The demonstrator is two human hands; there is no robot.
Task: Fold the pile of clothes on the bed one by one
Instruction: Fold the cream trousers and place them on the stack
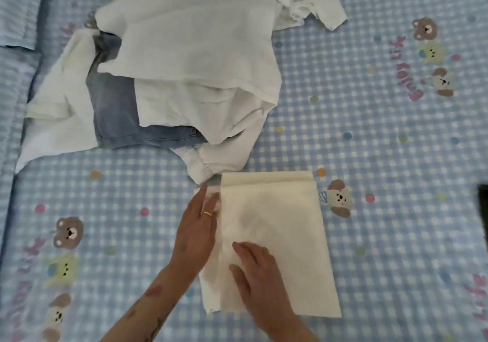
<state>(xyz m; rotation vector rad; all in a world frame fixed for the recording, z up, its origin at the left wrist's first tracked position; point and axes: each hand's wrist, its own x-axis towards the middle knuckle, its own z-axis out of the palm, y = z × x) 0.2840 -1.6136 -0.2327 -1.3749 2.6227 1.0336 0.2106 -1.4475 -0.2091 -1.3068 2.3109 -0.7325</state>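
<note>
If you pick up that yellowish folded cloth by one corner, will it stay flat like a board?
Probably not. The cream garment is thin cloth lying in soft layers under the right hand, so it would likely droop and unfold. It looks light. On the checked bedsheet it would probably bunch up when pushed, not slide.

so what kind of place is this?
Likely a bedroom, maybe a child's: the work surface is a bed with a blue checked sheet printed with cartoon bears, a clothes pile lies on it, and both hands press a cream garment flat.
</note>
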